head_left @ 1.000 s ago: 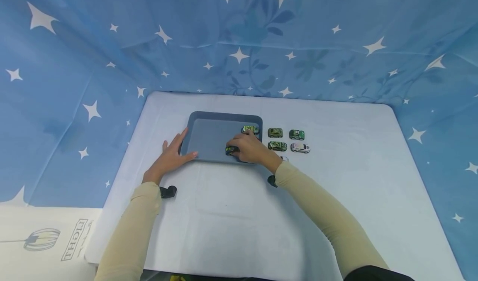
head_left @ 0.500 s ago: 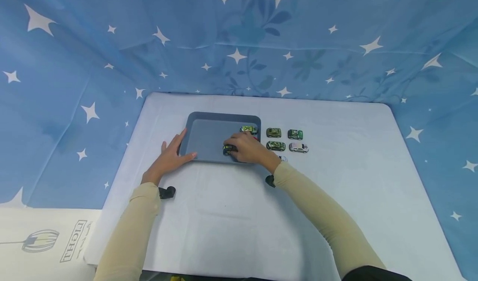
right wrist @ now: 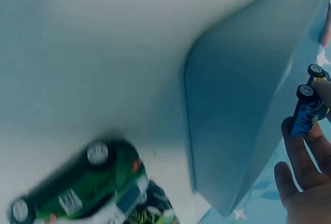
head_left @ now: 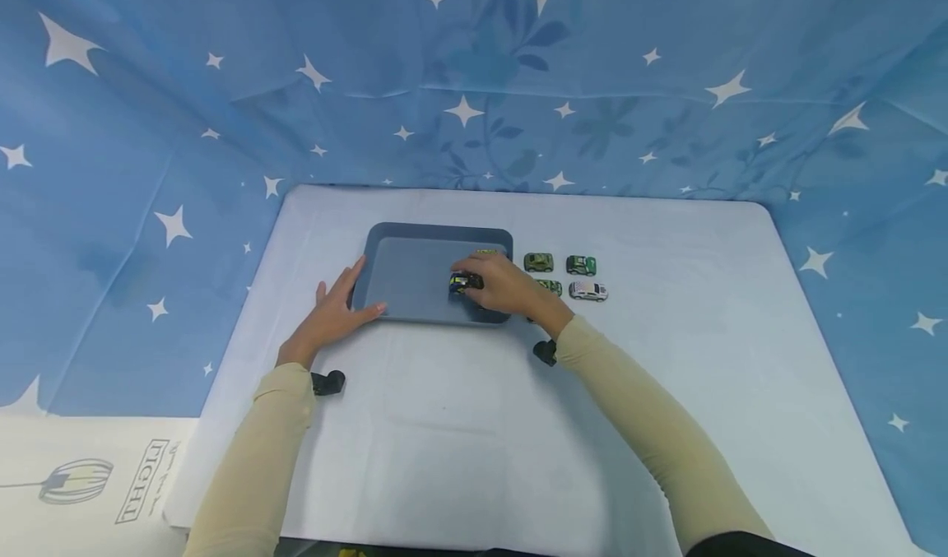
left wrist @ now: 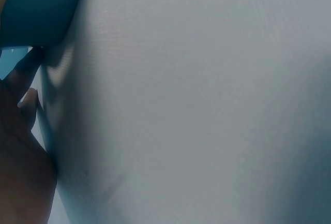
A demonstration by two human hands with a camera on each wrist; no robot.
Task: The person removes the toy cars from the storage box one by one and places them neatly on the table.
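My right hand (head_left: 507, 284) pinches a dark blue toy car (head_left: 465, 282) with yellow markings, held over the right part of a grey-blue tray (head_left: 411, 265). In the right wrist view the toy car (right wrist: 306, 113) sits tilted between thumb and fingers, above the tray's wall (right wrist: 238, 89). A yellow-green toy car (head_left: 487, 252) inside the tray is mostly hidden behind that hand. My left hand (head_left: 329, 322) rests on the tray's left edge, fingers and thumb spread, the thumb at the front rim. In the left wrist view its fingers (left wrist: 26, 71) touch the tray's side.
Right of the tray, several toy cars stand on the white table (head_left: 459, 450): an olive one (head_left: 538, 262), a green one (head_left: 581, 266), a camouflage one (head_left: 550, 285) and a white one (head_left: 588, 291). A star-patterned blue cloth (head_left: 355, 55) hangs behind the table.
My right hand has raised the dark blue toy car from near the tray's floor and shifted slightly back and right, turning it. The left hand keeps its place on the tray.
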